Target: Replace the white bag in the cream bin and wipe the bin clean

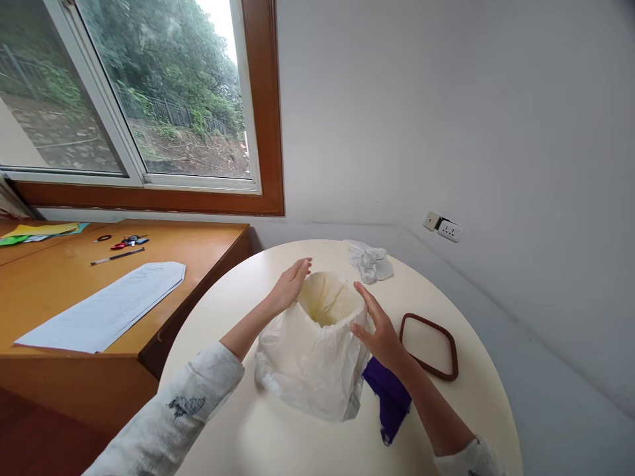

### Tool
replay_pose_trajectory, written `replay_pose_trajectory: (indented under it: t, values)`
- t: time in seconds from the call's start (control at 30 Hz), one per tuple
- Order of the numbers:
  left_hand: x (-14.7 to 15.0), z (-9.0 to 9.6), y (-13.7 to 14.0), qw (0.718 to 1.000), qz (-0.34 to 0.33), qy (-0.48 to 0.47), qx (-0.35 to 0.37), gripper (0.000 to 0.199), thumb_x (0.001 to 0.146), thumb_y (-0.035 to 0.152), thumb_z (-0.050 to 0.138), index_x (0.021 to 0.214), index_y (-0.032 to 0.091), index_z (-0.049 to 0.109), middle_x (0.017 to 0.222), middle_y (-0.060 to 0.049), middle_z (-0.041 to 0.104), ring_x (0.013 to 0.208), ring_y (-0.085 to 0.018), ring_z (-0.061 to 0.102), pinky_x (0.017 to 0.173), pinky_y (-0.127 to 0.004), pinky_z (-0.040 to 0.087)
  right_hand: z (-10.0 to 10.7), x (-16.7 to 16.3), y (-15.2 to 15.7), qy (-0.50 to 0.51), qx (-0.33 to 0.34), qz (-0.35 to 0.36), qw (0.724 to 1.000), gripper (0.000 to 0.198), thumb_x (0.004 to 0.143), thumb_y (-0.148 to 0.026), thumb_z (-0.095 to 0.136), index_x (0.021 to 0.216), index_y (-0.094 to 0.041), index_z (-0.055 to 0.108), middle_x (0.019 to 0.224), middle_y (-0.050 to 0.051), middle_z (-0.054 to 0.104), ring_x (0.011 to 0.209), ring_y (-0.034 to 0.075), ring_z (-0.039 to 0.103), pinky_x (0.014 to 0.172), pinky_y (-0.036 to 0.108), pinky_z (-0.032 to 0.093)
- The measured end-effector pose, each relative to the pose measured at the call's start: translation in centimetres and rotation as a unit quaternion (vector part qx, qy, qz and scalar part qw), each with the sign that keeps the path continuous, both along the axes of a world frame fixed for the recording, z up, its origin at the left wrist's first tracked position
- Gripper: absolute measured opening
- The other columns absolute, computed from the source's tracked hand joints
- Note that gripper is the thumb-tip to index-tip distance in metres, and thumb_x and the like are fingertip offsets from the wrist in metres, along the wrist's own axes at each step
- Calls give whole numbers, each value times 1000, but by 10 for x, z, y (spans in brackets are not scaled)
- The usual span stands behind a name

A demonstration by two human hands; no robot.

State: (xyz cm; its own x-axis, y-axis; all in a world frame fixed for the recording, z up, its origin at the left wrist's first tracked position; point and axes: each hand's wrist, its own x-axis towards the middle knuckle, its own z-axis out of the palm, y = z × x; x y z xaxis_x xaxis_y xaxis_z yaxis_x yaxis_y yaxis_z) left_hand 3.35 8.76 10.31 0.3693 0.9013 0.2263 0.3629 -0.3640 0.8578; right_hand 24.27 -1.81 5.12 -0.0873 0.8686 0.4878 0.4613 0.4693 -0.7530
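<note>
A bin lined with a white plastic bag (310, 367) stands on the round table, its mouth facing up. The bag is folded over the rim and hangs loose around the outside, hiding most of the bin. My left hand (292, 284) rests at the left side of the rim, fingers stretched out. On the right side of the rim, my right hand (380, 327) has its thumb and fingers spread against the bag. A purple cloth (389, 400) lies under my right forearm, partly covered. To the right is a brown rounded-square frame (452, 357), flat on the table.
A crumpled white plastic bag (370, 262) sits at the far side of the round table (223, 317). On the wooden desk (208, 241) at left lie papers (109, 307), a pen (118, 256) and keys (131, 241). A wall socket (450, 230) is behind.
</note>
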Motion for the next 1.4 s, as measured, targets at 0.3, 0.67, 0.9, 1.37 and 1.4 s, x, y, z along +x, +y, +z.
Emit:
replay_pose_trajectory:
  t: [0.3, 0.67, 0.9, 1.37, 1.4]
  values:
    - [-22, -27, -81, 993, 9, 67, 100, 95, 64, 58, 64, 139, 32, 11, 149, -8, -8, 136, -35, -1, 105, -56, 20, -21, -8, 4, 109, -111, 22, 988, 88, 66, -39, 71, 138, -25, 22, 138, 10, 39, 124, 24, 40, 101, 44, 36]
    - [-7, -49, -68, 991, 54, 57, 111, 88, 64, 45, 70, 133, 32, 16, 147, -11, 10, 136, -32, 4, 105, -56, 20, -9, -13, -1, 15, -104, 12, 994, 94, 65, -42, 70, 140, -28, 16, 141, 8, 34, 129, 26, 32, 104, 47, 30]
    - [-21, -65, -64, 993, 49, 58, 85, 108, 66, 43, 69, 138, 34, -11, 149, -9, 2, 136, -31, 8, 107, -55, 19, -20, 75, -31, -187, -77, -144, 969, 49, 83, -43, 48, 129, -28, 43, 141, 6, 35, 130, 26, 30, 104, 50, 28]
    - [-51, -66, -76, 989, 85, 11, 118, 78, 74, 41, 61, 136, 34, 15, 148, -6, 4, 137, -28, 5, 108, -54, 18, -96, 159, -97, -244, -109, -284, 921, 27, 80, -46, 47, 86, -28, 66, 123, 6, 54, 93, 26, 62, 79, 47, 51]
    - [-53, -63, -76, 988, 94, 1, 122, 68, 77, 40, 58, 134, 33, 21, 147, -6, 8, 137, -27, 7, 108, -53, 19, -93, 158, -96, -228, -103, -285, 925, 27, 80, -45, 47, 85, -28, 66, 122, 6, 55, 91, 25, 63, 74, 44, 54]
